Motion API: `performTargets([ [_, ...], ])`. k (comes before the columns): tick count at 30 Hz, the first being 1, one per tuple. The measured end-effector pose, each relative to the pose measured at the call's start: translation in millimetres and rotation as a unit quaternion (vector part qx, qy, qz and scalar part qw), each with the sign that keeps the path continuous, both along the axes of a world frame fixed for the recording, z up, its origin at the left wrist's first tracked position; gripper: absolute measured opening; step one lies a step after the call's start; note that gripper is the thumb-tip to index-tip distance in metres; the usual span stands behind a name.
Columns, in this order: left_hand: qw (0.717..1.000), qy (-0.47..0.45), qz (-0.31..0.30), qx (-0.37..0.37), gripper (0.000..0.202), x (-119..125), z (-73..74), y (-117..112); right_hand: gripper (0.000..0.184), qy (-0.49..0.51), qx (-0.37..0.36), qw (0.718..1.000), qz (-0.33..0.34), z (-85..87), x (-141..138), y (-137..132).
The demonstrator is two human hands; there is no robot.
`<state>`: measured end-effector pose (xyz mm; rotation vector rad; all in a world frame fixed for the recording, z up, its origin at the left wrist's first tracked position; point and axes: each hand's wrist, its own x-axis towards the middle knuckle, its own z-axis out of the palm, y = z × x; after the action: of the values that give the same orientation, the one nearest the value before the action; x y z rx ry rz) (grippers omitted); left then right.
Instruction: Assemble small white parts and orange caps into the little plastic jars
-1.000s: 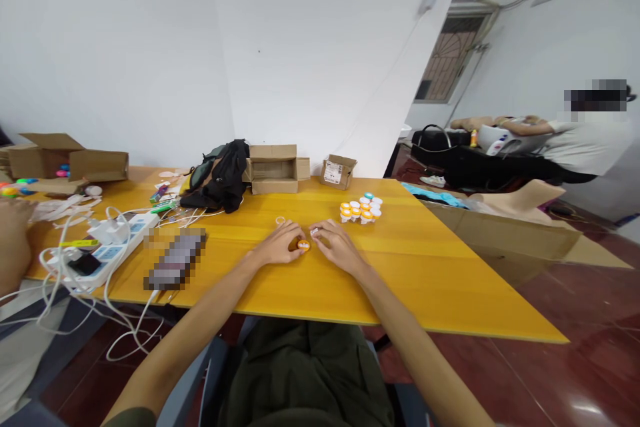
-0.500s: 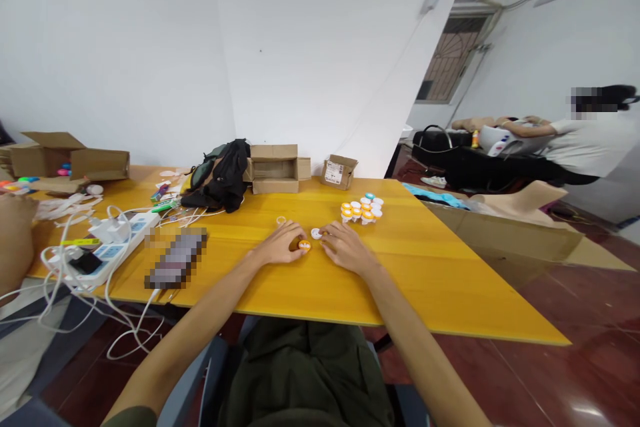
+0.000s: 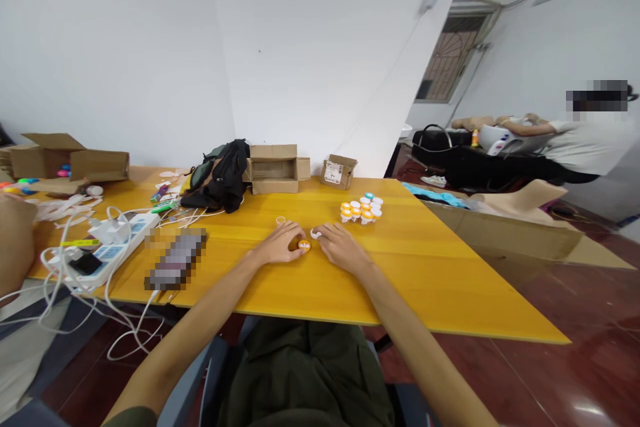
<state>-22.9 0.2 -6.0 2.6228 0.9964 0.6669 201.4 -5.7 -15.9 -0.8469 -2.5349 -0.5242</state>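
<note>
My left hand rests on the yellow table, with thumb and fingers closed around a small round piece with an orange top. Just to its right, the fingers of my right hand pinch a small white round piece, tilted and partly covered by the fingertips. The two pieces are apart. Beyond my left fingers a thin pale ring lies on the table. Farther to the right stands a cluster of small pieces with orange, white and blue-green round tops.
At the wall are an open cardboard box, a smaller carton and a black bag. On the left lie a phone, a power strip with tangled cables, and someone's arm. Another person sits at the far right.
The fingers of my right hand have moved slightly left over the white round piece, which now shows tilted instead of face-up. My left hand has stayed put with the orange-topped piece.
</note>
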Motion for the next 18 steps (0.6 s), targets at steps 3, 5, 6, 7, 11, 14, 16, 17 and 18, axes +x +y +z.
performTargets([
  [3,1.0,0.003,0.0,0.005,0.015,0.3,-0.2,0.1,0.027,0.022,-0.007,1.0,-0.008,1.4,0.2,-1.2],
  [5,1.0,0.005,0.002,0.008,0.014,0.5,0.2,-0.3,0.026,0.042,-0.016,0.999,-0.015,1.8,1.4,-1.6],
  [6,1.0,0.006,0.002,0.009,0.014,0.5,0.5,-0.5,0.026,0.05,-0.021,0.998,-0.017,1.7,2.3,-1.7],
  [7,1.0,0.007,0.001,0.009,0.014,0.5,0.9,-0.8,0.026,0.054,-0.025,0.998,-0.018,1.5,3.1,-1.8],
  [11,1.0,0.007,-0.002,0.009,0.012,0.9,2.7,-2.0,0.026,0.033,-0.019,0.999,-0.015,0.3,4.5,-1.8],
  [14,1.0,0.009,-0.002,0.009,0.012,1.5,3.8,-2.7,0.026,-0.001,0.002,1.0,-0.012,0.3,2.6,-0.9],
  [16,1.0,0.011,-0.003,0.01,0.013,1.9,4.1,-3.0,0.026,-0.021,0.014,1.0,-0.011,0.7,0.7,0.2],
  [17,1.0,0.012,-0.004,0.011,0.013,2.0,4.2,-3.1,0.026,-0.027,0.017,0.999,-0.009,0.8,-0.1,0.8],
  [18,1.0,0.013,-0.005,0.012,0.013,2.1,4.1,-3.1,0.025,-0.031,0.018,0.999,-0.006,0.7,-0.8,1.3],
])
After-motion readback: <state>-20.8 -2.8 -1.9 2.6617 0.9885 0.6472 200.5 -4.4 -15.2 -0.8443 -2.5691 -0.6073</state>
